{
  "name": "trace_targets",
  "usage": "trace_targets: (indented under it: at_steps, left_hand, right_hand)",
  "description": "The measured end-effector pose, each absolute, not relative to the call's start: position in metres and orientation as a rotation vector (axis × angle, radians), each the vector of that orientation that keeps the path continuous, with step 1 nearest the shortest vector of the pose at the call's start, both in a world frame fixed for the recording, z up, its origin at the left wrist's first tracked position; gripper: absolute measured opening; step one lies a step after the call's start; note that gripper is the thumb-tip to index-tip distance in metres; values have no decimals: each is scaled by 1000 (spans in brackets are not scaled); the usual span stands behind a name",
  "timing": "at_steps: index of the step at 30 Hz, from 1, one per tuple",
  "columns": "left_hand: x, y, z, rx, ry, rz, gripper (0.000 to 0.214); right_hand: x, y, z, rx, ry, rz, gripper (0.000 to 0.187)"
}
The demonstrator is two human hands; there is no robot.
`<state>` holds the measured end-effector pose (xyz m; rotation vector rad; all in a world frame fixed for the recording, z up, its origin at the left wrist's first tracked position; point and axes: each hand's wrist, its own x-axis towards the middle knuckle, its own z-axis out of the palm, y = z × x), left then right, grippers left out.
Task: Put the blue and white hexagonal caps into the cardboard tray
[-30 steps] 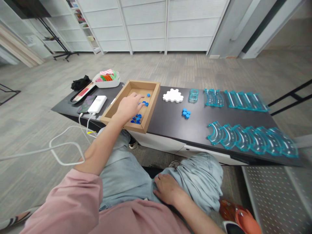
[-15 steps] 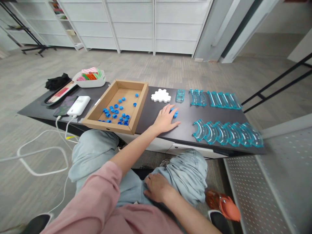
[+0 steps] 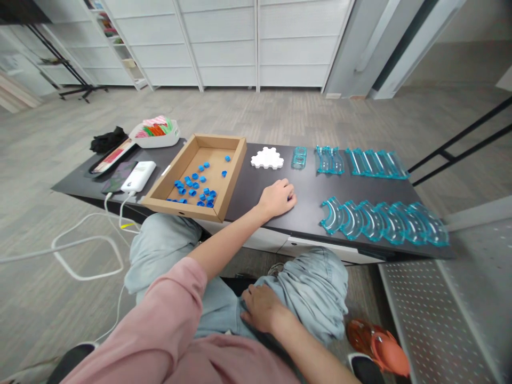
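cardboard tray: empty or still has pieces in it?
Not empty. The cardboard tray holds scattered small blue pieces on its floor, mostly toward the near end.

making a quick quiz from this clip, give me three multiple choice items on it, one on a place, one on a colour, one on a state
1. Where is the left hand?
A. in the cardboard tray
B. on the black table, right of the tray
C. on the white power bank

2. What colour are the small pieces in the cardboard tray?
A. blue
B. red
C. white

3. How is the right hand?
A. lifting a curved track piece
B. resting on the lap
C. holding a phone

Answers: 1 B, it lies curled on the black table. 2 A, the small pieces are blue. 3 B, it lies flat on the jeans.
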<state>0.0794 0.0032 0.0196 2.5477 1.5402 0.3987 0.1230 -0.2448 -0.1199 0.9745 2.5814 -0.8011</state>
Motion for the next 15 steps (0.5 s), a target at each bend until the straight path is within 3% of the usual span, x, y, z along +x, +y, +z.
trace_targets:
  at_steps: [9,15]
  left_hand:
    - [-29,6,86,2437,1591,1158,17]
    - [-119,40,84,2107,1809,1099,30]
  right_hand:
    - [128,-246,-135,1030,2575,-843,51]
    - [134,-240,-134,1032,2555,-892,49]
